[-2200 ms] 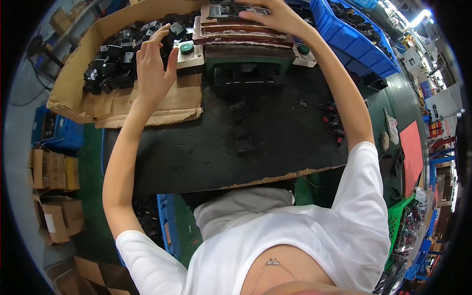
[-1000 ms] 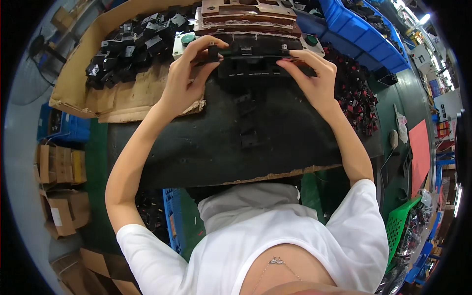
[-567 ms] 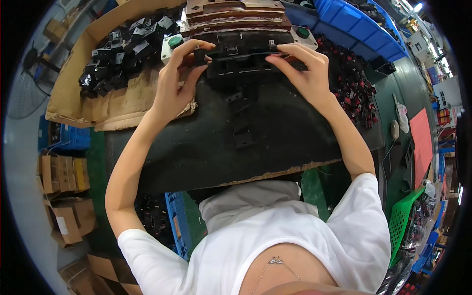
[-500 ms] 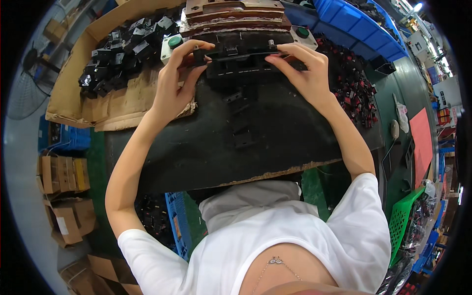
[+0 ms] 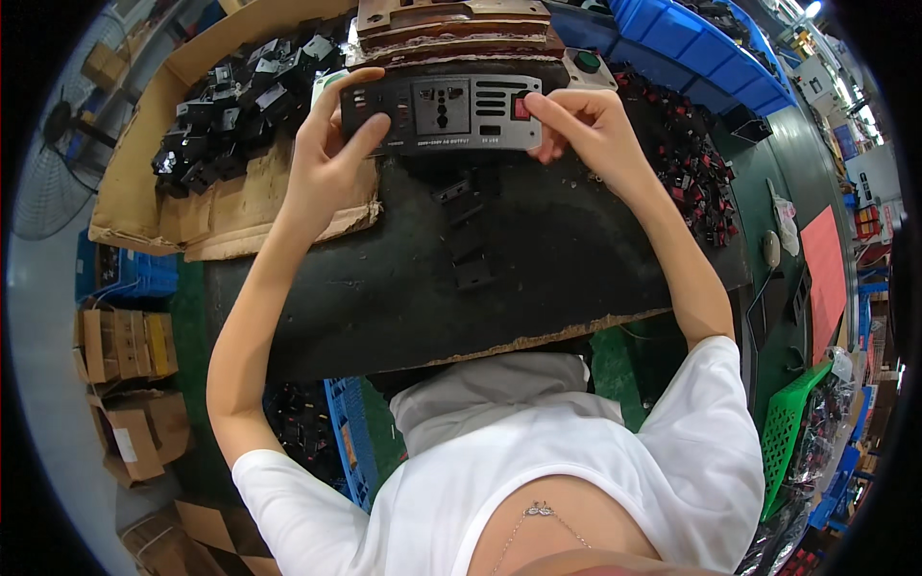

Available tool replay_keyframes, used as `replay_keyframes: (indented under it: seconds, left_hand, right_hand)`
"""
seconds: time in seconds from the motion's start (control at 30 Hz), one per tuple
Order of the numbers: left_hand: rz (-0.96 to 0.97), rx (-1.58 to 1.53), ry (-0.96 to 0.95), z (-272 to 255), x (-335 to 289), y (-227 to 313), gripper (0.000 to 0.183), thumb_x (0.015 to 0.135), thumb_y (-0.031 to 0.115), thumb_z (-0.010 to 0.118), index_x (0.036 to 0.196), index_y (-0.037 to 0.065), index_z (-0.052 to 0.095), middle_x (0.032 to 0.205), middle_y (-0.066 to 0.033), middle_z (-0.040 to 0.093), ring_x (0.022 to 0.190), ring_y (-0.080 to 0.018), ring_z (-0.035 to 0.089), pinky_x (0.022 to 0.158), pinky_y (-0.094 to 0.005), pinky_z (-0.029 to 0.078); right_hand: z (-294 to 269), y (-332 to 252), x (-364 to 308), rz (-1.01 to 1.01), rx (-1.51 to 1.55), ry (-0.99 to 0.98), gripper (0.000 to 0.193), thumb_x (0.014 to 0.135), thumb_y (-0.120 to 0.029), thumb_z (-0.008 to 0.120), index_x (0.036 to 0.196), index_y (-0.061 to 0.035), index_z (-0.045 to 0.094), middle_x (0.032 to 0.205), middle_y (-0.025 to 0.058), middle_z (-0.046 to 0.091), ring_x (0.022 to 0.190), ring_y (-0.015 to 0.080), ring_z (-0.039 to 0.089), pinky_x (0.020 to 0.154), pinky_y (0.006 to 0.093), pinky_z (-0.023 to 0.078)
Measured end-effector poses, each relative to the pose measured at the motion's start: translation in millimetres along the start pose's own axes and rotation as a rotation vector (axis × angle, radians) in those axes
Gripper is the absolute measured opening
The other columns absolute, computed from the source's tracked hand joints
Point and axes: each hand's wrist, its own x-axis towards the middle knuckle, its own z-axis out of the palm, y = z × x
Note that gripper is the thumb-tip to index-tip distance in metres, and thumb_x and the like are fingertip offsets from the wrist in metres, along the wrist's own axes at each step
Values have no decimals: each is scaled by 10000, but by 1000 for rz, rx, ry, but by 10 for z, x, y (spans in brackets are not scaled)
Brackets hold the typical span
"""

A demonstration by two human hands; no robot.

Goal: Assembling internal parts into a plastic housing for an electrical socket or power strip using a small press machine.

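Black socket front panel (image 5: 444,115) is up between both hands, printed face toward the wearer. Left hand (image 5: 328,149) is pinched on its near end, thumb on the face, forefinger at the top edge. Right hand (image 5: 593,125) grips the opposite end, thumb at the red rocker switch (image 5: 521,108), other fingers partly hidden. Looks like light, stiff plastic, probably a bit slick; slotted vents (image 5: 492,100) beside the right thumb likely the weak spot. Best hold: end margins under each hand, clear of vents and rocker.
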Motion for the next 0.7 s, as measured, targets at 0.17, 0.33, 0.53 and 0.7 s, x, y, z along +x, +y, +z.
replay_keyframes:
  seconds: [0.17,0.33,0.53,0.7]
  left_hand:
    - [-450,-579,-216,-130,23,-24,397,941,328,431,1149,0,513,997,-127,618,808,-191,608,702,-290,483]
    - [-472,-609,-236,-103,34,42,518,950,447,337,1107,-7,530,983,-146,625,833,-193,591,733,-311,461]
    - [-473,-601,-265,-119,24,38,603,940,523,263,1082,13,551,1027,-139,623,865,-186,581,771,-312,441]
    - [-478,-597,-275,-104,24,58,602,939,523,259,1065,14,556,1058,-154,617,868,-182,582,774,-308,441]
  right_hand:
    - [-12,-40,-16,391,391,-51,475,865,-272,569,464,-96,385,424,-3,429,410,99,500,423,191,378]
    - [-25,85,10,445,487,-30,455,860,-264,564,477,-107,376,448,-1,444,392,86,450,407,200,342]
    - [-14,86,40,619,673,-21,364,876,-261,539,560,-117,429,474,-35,430,386,37,376,403,184,290]
    - [-19,40,32,659,807,-32,339,889,-261,525,587,-128,449,461,-57,381,386,32,347,408,180,269]
